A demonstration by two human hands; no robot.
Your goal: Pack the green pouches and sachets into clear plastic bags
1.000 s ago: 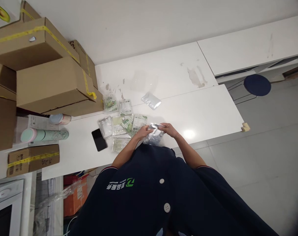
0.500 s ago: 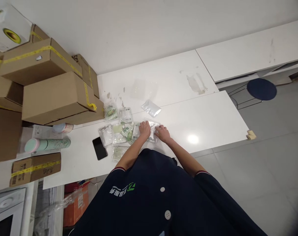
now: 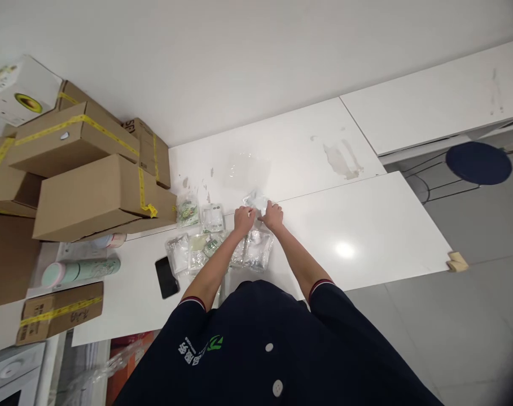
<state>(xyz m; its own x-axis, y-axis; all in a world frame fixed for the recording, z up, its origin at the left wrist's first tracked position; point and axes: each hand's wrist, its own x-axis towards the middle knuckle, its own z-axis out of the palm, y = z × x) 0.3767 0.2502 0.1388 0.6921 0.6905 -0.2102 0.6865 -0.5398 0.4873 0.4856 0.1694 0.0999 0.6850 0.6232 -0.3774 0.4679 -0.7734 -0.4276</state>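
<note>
My left hand point(image 3: 244, 220) and my right hand point(image 3: 273, 216) are close together above the white table, fingers pinched at the near side of a small silvery packet point(image 3: 255, 198). Just below my hands lies a clear plastic packet point(image 3: 258, 249). More clear and green-printed packets point(image 3: 197, 246) spread to the left, partly under my left forearm. A bag with green contents point(image 3: 188, 212) and a flat clear packet point(image 3: 213, 217) sit farther back. Two thin transparent sheets point(image 3: 248, 169) lie beyond the silvery packet.
A black phone point(image 3: 167, 277) lies left of the packets. Stacked cardboard boxes point(image 3: 78, 197) with yellow tape, a mint-green bottle point(image 3: 87, 269) and a smaller taped box point(image 3: 60, 313) crowd the left. The table point(image 3: 366, 225) runs right towards a dark blue stool point(image 3: 478, 163).
Both hands have moved away from the clear packet, farther from my body, onto the silvery packet, which lay untouched before. The whole view has shifted slightly downward.
</note>
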